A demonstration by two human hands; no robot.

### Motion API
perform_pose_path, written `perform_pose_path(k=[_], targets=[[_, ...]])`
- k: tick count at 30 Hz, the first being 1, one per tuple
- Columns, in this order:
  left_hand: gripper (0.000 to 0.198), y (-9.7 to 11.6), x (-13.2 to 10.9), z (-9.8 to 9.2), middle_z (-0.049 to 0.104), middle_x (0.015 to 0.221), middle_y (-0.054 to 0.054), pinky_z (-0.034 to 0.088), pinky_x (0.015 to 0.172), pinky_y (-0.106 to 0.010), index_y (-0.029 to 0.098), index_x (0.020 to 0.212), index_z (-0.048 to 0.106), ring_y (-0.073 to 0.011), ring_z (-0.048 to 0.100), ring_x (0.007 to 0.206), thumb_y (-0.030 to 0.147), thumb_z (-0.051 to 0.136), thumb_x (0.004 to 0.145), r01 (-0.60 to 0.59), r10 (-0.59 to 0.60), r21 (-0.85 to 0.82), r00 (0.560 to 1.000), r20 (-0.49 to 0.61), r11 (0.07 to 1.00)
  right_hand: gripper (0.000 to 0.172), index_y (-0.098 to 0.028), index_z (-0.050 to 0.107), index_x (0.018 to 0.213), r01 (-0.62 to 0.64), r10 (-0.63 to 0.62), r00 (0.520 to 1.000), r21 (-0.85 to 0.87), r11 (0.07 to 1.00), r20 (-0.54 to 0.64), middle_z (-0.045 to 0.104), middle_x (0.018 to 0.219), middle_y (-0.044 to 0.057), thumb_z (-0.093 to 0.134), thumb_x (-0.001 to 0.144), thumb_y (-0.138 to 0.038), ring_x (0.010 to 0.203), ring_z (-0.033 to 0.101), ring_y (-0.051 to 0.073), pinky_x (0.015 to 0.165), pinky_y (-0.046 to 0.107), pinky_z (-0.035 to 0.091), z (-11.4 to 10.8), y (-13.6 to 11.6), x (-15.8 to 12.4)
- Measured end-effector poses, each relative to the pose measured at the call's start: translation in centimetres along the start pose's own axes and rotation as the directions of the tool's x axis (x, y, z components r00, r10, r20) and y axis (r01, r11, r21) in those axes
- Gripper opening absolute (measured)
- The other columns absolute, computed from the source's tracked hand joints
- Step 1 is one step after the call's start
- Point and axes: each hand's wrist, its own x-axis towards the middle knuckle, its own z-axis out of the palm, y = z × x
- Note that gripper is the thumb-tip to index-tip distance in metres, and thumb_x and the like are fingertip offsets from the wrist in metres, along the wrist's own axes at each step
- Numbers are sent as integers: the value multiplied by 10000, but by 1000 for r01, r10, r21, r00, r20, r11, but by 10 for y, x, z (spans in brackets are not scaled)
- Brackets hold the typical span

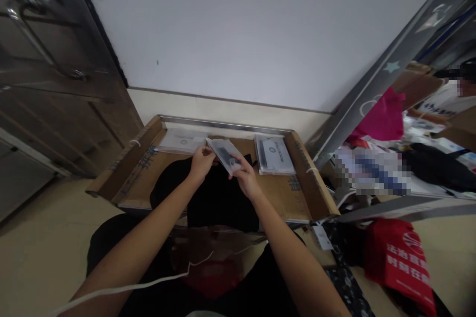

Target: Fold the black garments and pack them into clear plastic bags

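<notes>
My right hand (243,176) holds a flat, clear plastic bag (224,152) with something dark inside, thumb on top and fingers beneath. At the bag's left edge is my left hand (203,161), its fingers curled and pinched there; its fingertips are partly hidden. The bag is tilted above a black cloth item (219,198) that lies spread over the cardboard-lined table (137,183). To the right sits a pile of printed plastic bags (277,155). Another whitish plastic bag (182,140) lies at the back left.
Raised cardboard sides (318,183) edge the table, with a white wall (223,34) behind. A metal door (55,74) stands left. On the right, a cluttered table (424,185), a red printed bag (397,257) and another person (442,101). A white cord (148,285) crosses my lap.
</notes>
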Motion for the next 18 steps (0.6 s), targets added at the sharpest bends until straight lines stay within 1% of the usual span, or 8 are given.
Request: perform_pose_path(k=[4,7,10,12,15,18], targets=[[336,1,-14,6,637,726,6,584,576,-286,179,888,500,-165,684,627,115,771,699,70,-70,-3,997,25,998,574,-208,650,1222,30,-30,999,46,998,12,719,708,-30,590,652,-172,696,649,207,863,380,461,4,-4,0],[341,6,-17,8,670,724,-23,598,575,-318,171,903,515,-183,691,611,179,804,722,147,-146,2,986,75,989,562,-201,648,1223,34,-34,999,43,999,8,725,708,-25,593,664,-189,761,665,225,924,400,444,5,-7,-1],[302,12,-18,8,708,732,-78,604,579,-342,159,871,553,-199,694,606,318,794,779,240,-247,62,956,160,969,565,-209,646,1230,25,-25,1000,36,999,-1,713,673,-29,600,667,-194,786,664,231,918,397,445,5,-5,-1],[317,14,-16,8,718,744,-97,602,589,-337,152,827,586,-191,687,611,406,774,803,277,-296,119,937,187,953,565,-213,652,1221,18,-18,1000,30,999,-9,698,646,-36,598,659,-197,734,655,225,873,386,455,4,-2,1],[351,15,-10,9,713,740,-85,588,598,-314,154,803,622,-171,669,613,483,742,821,322,-353,177,918,181,930,553,-208,671,1181,3,-3,1000,26,1000,-21,687,629,-43,594,635,-192,604,615,201,784,369,459,2,1,2],[339,16,2,11,690,702,-54,526,536,-262,167,810,636,-139,621,559,491,733,823,388,-426,233,892,148,892,495,-203,690,1123,-2,4,999,35,999,-46,690,636,-41,600,636,-187,593,613,200,773,367,458,2,2,3]])
